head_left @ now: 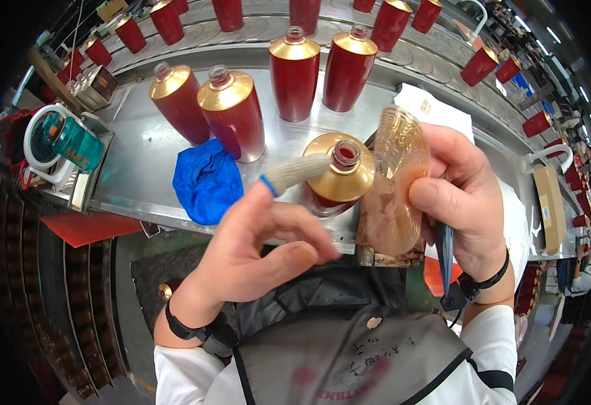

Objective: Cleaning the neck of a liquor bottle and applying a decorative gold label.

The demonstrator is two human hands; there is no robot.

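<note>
My left hand [262, 253] is held in front of the nearest bottle, fingers apart and holding nothing. A pale ribbed finger cot [295, 174] with a blue rim covers its index finger, whose tip is by the bottle's neck. That dark red glass bottle [324, 192] with a gold shoulder stands upright and uncapped. My right hand [461, 202] pinches a curved, see-through sheet [400, 182] with gold patterning between thumb and fingers, right of the bottle. Slim dark blue tweezers [444, 256] hang below the same palm, apparently tucked in the fingers.
Several more red-and-gold bottles [294, 74] stand on the metal bench [133, 148] and the conveyor [201, 40] behind. A crumpled blue cloth [208, 182] lies left of the near bottle. White paper [444, 108] lies at right; a small fan [42, 145] and teal container [79, 143] sit far left.
</note>
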